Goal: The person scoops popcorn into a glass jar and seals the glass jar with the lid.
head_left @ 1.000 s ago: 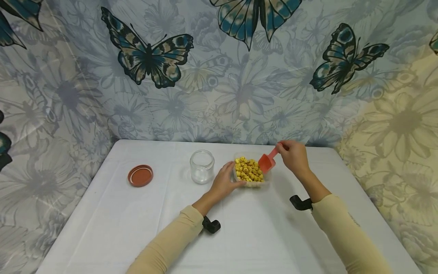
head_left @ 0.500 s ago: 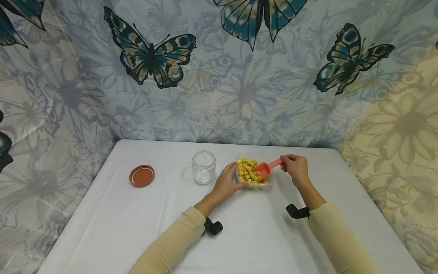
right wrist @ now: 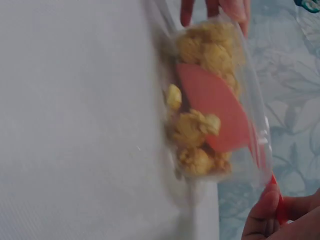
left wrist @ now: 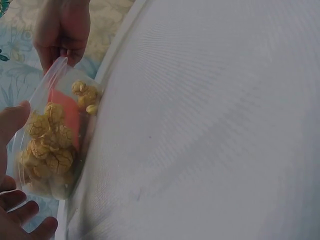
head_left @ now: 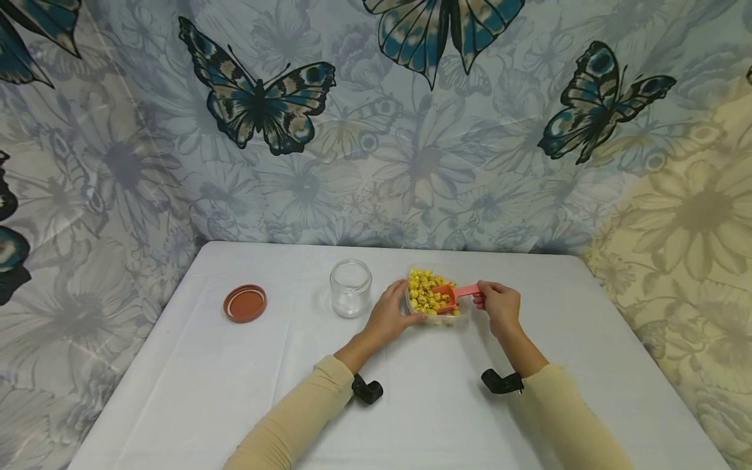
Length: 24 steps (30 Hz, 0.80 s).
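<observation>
A clear plastic container (head_left: 437, 320) of yellow caramel popcorn (head_left: 423, 287) stands toward the back of the table. My left hand (head_left: 389, 315) holds its left side, thumb along the near wall and fingers spread round the side. In my right hand (head_left: 499, 307) the handle of a red scoop (head_left: 448, 297) is pinched from the right. The scoop's bowl is sunk among the popcorn; through the wall in the right wrist view the red scoop (right wrist: 212, 107) reaches well down between the pieces. Left of the container is an open glass jar (head_left: 350, 290) with no popcorn in it.
A brown-red round lid (head_left: 245, 303) lies on the left part of the white-covered table (head_left: 194, 391). Behind the table hangs a butterfly-print cloth (head_left: 411, 163). Black wrist cameras are strapped to both wrists.
My right hand has come down and toward me, pushing the scoop from the container's right edge into the popcorn, its handle now nearly level. My left hand keeps its hold.
</observation>
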### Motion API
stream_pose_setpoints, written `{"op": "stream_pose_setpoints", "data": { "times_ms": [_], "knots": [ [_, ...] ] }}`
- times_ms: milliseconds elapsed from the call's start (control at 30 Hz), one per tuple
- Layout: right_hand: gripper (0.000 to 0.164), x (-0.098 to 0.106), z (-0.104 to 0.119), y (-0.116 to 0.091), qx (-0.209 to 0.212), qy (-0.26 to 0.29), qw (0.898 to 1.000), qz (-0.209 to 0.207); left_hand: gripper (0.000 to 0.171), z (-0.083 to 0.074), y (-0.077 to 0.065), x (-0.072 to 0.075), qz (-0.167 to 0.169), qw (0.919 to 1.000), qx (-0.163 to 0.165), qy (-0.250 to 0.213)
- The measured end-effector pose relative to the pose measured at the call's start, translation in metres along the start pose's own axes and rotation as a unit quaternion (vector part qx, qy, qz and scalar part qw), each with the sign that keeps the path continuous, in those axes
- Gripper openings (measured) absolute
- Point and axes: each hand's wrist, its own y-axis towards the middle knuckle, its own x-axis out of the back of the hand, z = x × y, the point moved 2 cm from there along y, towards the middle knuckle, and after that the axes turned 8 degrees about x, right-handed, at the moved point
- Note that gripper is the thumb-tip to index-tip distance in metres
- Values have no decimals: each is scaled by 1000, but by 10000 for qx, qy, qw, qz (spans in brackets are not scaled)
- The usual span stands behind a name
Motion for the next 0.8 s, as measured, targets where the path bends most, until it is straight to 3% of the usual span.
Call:
{"op": "stream_pose_setpoints", "data": {
  "times_ms": [267, 467, 800],
  "knots": [
    [36, -1, -3, -2, 35, 618, 9973, -401, 86, 0, 1, -1, 50, 9999, 100, -67],
    [38, -2, -6, 1, -180, 704, 9971, -214, 86, 1, 1, -2, 25, 9999, 81, -108],
    [37, 9, 0, 3, -501, 1167, 9896, -679, 87, 4, 3, -4, -28, 9999, 35, -112]
  ]
}}
